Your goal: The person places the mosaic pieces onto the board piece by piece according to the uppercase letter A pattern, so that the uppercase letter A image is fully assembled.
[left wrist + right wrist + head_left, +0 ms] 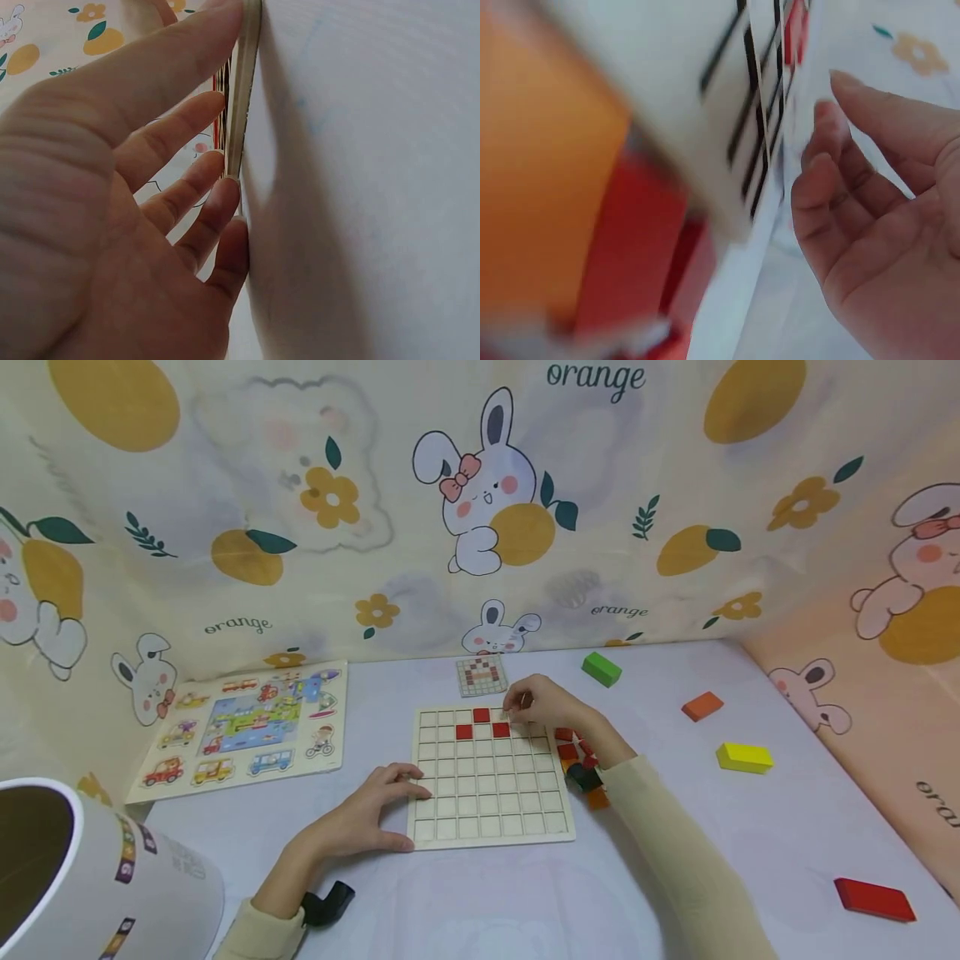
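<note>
A pale square grid board (487, 785) lies flat on the table, with red tiles (482, 716) in three cells near its far edge. My left hand (371, 808) rests along the board's left edge, fingers spread and thumb at the near left corner. In the left wrist view, the fingertips (217, 161) touch the board's side. Over the far right cells is my right hand (551, 703), fingers loosely bent. Its wrist view shows a gap between thumb and fingers, with nothing in it. A small pattern card (482, 676) lies just beyond the board.
Loose red and orange pieces (597, 798) lie along the board's right edge, partly under the right forearm. A picture puzzle (247, 735) lies at far left, behind a white cylindrical container (176, 877). Green (602, 669), orange (702, 706), yellow (744, 757) and red blocks (874, 899) lie scattered on the right.
</note>
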`<state>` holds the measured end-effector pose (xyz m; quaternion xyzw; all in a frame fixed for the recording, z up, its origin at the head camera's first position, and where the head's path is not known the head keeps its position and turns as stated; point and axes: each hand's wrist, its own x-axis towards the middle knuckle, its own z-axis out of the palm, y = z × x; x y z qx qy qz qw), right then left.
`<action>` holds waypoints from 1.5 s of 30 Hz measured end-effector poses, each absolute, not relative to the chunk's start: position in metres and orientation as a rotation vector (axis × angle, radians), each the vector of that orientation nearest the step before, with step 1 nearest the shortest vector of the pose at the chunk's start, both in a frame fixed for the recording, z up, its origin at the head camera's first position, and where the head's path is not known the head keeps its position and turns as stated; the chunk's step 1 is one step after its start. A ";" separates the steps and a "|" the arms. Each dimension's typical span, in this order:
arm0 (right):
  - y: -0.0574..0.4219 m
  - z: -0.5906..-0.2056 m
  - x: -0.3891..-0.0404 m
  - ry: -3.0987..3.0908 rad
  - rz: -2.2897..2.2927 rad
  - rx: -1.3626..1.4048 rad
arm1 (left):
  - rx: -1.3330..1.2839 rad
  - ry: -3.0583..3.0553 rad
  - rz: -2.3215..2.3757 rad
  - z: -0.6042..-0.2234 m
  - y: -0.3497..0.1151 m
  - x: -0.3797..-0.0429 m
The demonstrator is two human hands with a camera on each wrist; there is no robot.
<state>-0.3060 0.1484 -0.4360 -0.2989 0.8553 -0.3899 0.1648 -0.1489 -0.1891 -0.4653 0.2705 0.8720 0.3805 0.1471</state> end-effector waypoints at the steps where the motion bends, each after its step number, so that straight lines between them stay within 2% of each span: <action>1: 0.156 -0.436 -0.306 2.438 -1.128 -0.853 | 0.780 2.508 1.094 -0.466 -0.189 -0.149; 7: 0.212 -0.434 -0.298 2.470 -1.157 -0.746 | 0.795 2.508 1.086 -0.468 -0.186 -0.150; 11: 0.247 -0.435 -0.283 2.524 -1.110 -0.659 | 0.803 2.505 1.093 -0.468 -0.184 -0.150; 17: 0.279 -0.438 -0.256 2.520 -1.112 -0.676 | 0.798 2.490 1.099 -0.469 -0.181 -0.149; 32: 0.269 -0.447 -0.256 2.601 -1.060 -0.714 | 0.797 2.500 1.101 -0.468 -0.183 -0.149; 45: 0.263 -0.443 -0.255 2.583 -0.975 -0.617 | 0.771 2.509 1.089 -0.465 -0.185 -0.150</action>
